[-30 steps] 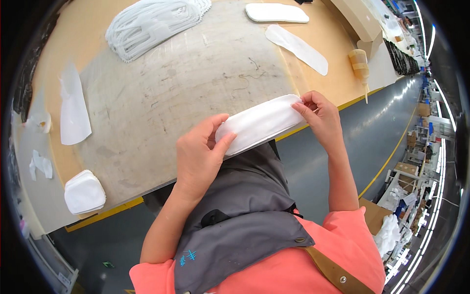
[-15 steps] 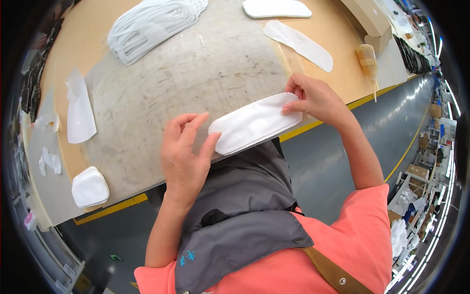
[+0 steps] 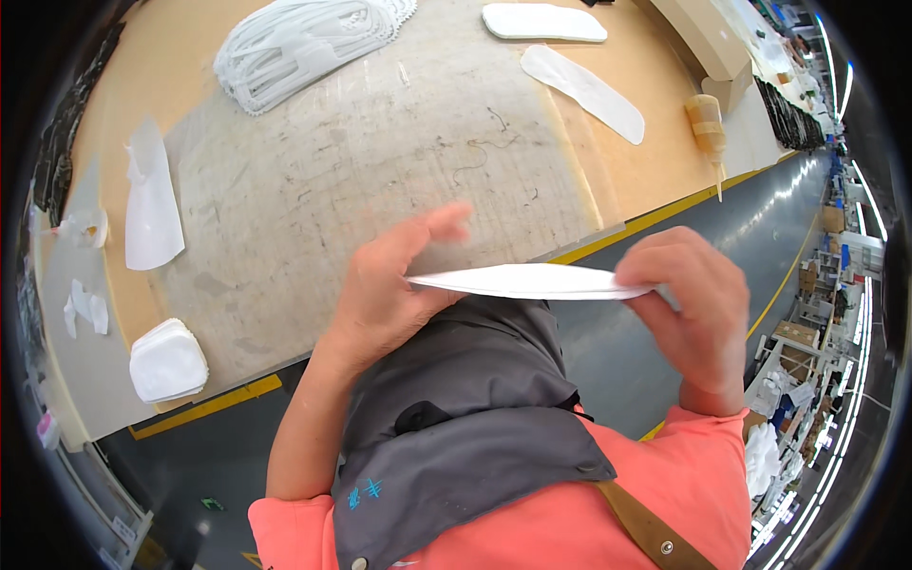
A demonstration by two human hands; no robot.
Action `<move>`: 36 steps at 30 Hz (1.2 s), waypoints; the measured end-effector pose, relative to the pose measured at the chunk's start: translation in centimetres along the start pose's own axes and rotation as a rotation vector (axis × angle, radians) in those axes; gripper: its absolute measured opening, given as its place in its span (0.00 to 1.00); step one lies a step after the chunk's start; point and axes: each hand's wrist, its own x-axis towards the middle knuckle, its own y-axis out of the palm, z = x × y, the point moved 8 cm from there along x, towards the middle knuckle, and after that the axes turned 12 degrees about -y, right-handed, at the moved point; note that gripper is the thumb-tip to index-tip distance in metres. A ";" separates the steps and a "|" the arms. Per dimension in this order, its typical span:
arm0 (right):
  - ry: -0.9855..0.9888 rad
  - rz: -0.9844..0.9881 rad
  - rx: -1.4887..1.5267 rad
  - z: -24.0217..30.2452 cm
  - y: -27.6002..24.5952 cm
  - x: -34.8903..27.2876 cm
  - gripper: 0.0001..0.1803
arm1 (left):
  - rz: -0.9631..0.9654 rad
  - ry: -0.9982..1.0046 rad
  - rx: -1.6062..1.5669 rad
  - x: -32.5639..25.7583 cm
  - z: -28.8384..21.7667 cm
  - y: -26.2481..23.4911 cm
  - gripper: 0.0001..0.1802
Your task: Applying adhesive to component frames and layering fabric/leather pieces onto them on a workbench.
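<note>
A thin stack of long white fabric pieces [image 3: 532, 282] with rounded ends is held up edge-on in front of the table's near edge. My right hand [image 3: 701, 299] pinches its right end between thumb and fingers. At the other end, my left hand [image 3: 380, 294] is open. Its blurred fingers stretch away from the thumb, and the stack's tip touches the hand near the thumb. Two layers show along the stack's near edge toward the right.
On the worktable [image 3: 380, 171] lie a large pile of white pieces [image 3: 304, 47], a white oblong stack [image 3: 543, 23], a single white strip [image 3: 584, 93], a small white stack [image 3: 168, 361] and a translucent sheet [image 3: 154, 204]. A squeeze bottle [image 3: 706, 128] lies at the right edge.
The stack has been lifted off the table edge, brought toward me and tilted from face-up to edge-on. My right hand moved right and nearer; my left hand moved slightly right.
</note>
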 end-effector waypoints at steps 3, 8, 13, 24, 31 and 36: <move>0.170 -0.107 0.094 -1.1 0.3 1.1 0.12 | 0.010 -0.106 -0.152 -2.4 1.3 -1.8 0.23; 0.313 -0.061 0.660 -2.8 9.4 5.4 0.20 | -0.145 -0.327 -0.492 -8.3 3.7 -10.0 0.19; 0.049 0.299 0.872 10.5 18.8 14.2 0.20 | -0.808 -0.311 -0.431 -21.5 7.2 -23.1 0.21; -0.328 0.279 0.496 18.5 28.3 21.3 0.22 | -1.313 -0.530 0.326 -29.4 14.1 -33.8 0.26; -0.117 0.164 0.243 5.4 19.0 19.5 0.18 | -1.329 -0.469 0.418 -29.1 9.9 -30.4 0.22; -0.174 -0.050 -0.011 -4.9 13.4 21.3 0.12 | -1.218 -0.385 0.441 -22.8 5.5 -27.6 0.18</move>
